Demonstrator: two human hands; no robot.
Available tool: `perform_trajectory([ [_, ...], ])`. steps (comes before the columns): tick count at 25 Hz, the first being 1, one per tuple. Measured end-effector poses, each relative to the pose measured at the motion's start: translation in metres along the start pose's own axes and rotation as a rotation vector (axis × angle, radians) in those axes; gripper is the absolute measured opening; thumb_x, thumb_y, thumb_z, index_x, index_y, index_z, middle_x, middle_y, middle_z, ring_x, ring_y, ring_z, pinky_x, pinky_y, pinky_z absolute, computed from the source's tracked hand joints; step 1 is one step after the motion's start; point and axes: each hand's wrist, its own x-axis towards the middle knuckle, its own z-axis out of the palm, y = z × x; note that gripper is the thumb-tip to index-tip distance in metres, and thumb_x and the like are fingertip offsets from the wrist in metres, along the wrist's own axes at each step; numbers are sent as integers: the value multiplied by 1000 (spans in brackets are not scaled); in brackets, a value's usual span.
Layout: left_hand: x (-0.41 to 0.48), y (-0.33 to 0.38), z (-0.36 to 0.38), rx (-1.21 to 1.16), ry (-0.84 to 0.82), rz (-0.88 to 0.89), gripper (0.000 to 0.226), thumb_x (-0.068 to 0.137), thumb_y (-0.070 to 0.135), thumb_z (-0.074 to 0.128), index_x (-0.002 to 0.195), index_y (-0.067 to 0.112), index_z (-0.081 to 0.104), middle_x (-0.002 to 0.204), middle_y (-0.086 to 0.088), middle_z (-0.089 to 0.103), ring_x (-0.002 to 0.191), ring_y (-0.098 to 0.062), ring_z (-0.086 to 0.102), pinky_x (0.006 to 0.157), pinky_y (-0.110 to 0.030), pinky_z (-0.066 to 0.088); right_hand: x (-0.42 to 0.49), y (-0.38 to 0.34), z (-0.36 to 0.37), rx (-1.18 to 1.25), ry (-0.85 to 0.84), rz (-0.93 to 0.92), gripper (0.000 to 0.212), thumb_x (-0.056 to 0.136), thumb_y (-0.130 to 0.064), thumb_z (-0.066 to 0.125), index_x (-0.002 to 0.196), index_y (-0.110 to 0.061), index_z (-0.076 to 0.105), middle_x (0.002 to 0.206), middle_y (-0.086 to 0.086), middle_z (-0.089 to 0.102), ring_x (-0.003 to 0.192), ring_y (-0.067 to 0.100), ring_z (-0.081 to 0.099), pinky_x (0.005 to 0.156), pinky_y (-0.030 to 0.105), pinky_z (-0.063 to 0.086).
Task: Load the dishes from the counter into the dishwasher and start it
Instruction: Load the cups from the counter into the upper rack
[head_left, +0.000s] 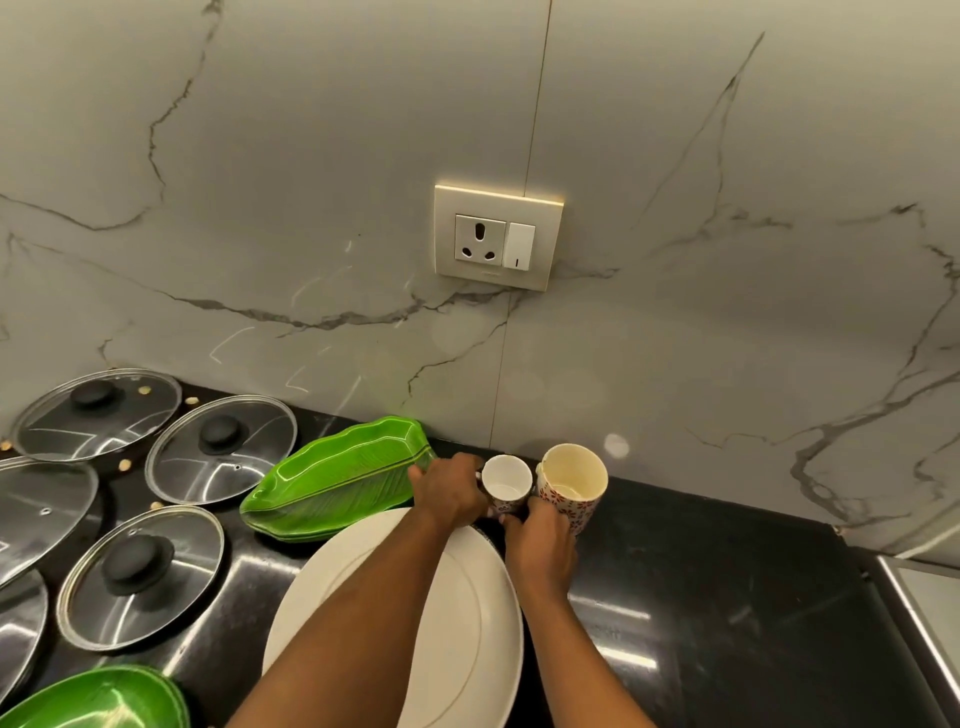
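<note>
The left hand (449, 498) curls its fingers round the small white cup with a patterned outside (506, 486), and the right hand (540, 545) grips the lower side of the taller cream mug with red flowers (574, 488) just beside it. Both cups stand on the black polished counter (701, 571) near the marble wall. Both forearms reach over a large white oval plate (467, 649), with green leaf-shaped plates (337, 478) and glass lids with black knobs (218, 449) to the left.

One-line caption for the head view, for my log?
Left hand grips a small cup, right hand a taller floral mug, beyond a white plate on the black counter.
</note>
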Motion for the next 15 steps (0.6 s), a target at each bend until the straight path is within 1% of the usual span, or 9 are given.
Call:
perform_trajectory([
  [3, -10, 1, -19, -43, 49, 41, 57, 68, 45, 82, 121, 35, 62, 119, 8, 67, 122, -23, 53, 98, -43, 25, -4, -9, -12, 38, 50, -39, 11, 87, -28, 63, 95, -21, 68, 93, 3, 70, 84, 27, 64, 69, 42, 55],
  [6, -27, 1, -36, -122, 77, 70, 55, 68, 41, 83, 118, 33, 64, 112, 9, 70, 115, -21, 57, 93, -39, 28, -14, -17, -24, 94, 41, -97, 14, 88, -29, 62, 99, -22, 67, 96, 3, 70, 86, 27, 65, 71, 43, 56],
  [7, -36, -1, -39, -179, 78, 79, 55, 66, 40, 84, 117, 32, 64, 107, 10, 71, 111, -20, 60, 92, -38, 31, -21, -17, -31, 100, 30, -124, 16, 89, -29, 62, 102, -21, 67, 99, 3, 70, 88, 28, 64, 72, 43, 55],
  [9, -50, -2, -42, -336, 58, 113, 60, 57, 37, 89, 112, 29, 66, 96, 10, 70, 102, -19, 65, 90, -37, 44, -29, -17, -43, 106, 9, -176, 23, 89, -28, 63, 110, -19, 65, 105, 6, 68, 96, 31, 62, 76, 40, 53],
  [11, -79, -6, -37, -521, 70, 149, 65, 46, 35, 90, 105, 28, 65, 94, 6, 72, 95, -20, 69, 86, -44, 54, -50, -7, -63, 121, 8, -222, 27, 88, -28, 65, 113, -19, 64, 110, 8, 66, 102, 34, 60, 77, 38, 50],
  [12, -89, -6, -33, -605, 84, 152, 64, 47, 28, 91, 106, 26, 65, 96, 2, 73, 94, -20, 70, 86, -46, 55, -55, -2, -69, 122, 6, -239, 27, 88, -29, 65, 113, -20, 65, 111, 8, 66, 102, 34, 60, 78, 38, 50],
  [14, -117, -2, -27, -707, 103, 144, 58, 61, 7, 90, 113, 11, 64, 99, -6, 71, 93, -20, 67, 88, -41, 55, -71, 9, -80, 115, -6, -267, 24, 87, -32, 64, 109, -23, 67, 107, 6, 68, 98, 32, 62, 76, 39, 52],
  [15, -129, 0, -23, -740, 118, 142, 55, 65, 1, 87, 115, 7, 63, 99, -8, 70, 94, -21, 65, 87, -40, 53, -79, 15, -84, 114, -10, -272, 23, 87, -32, 64, 108, -24, 67, 104, 5, 69, 96, 30, 64, 75, 39, 54],
])
